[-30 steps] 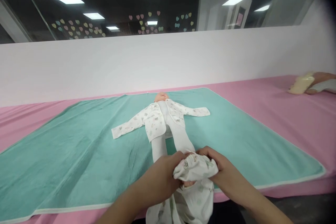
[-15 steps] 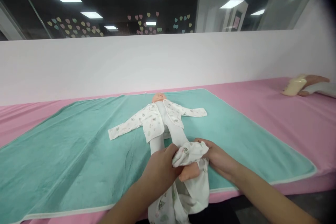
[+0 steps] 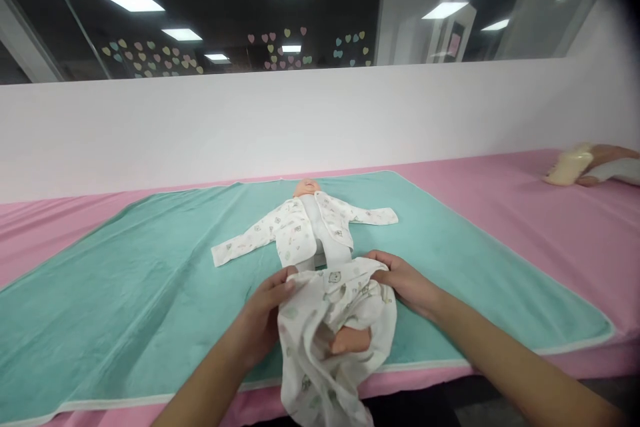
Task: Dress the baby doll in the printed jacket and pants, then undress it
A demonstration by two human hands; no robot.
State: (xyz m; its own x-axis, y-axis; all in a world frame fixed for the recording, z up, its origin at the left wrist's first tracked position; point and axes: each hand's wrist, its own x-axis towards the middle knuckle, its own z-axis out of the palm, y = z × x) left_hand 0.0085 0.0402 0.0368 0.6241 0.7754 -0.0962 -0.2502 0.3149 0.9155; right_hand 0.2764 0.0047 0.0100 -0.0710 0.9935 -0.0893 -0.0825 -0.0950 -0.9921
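A baby doll (image 3: 307, 187) lies on its back on a teal blanket (image 3: 165, 280), its feet toward me. It wears an unfastened white printed jacket (image 3: 295, 237) with both sleeves spread. White printed baby trousers (image 3: 310, 313) are bunched around its lower legs. My left hand (image 3: 270, 300) pinches their edge on the left, and my right hand (image 3: 400, 280) grips the edge on the right. One bare doll foot (image 3: 351, 340) sticks out of the cloth. The other foot is hidden under the fabric.
The blanket lies over a pink sheet (image 3: 500, 187) on a table. At the far right are a cream-coloured bottle (image 3: 570, 165) and part of another doll-like figure (image 3: 613, 163). A white wall (image 3: 300, 120) with windows above stands behind.
My left hand has let go of the spot near the foot and now holds the trousers' left edge. The cloth has spread wider and covers both lower legs.
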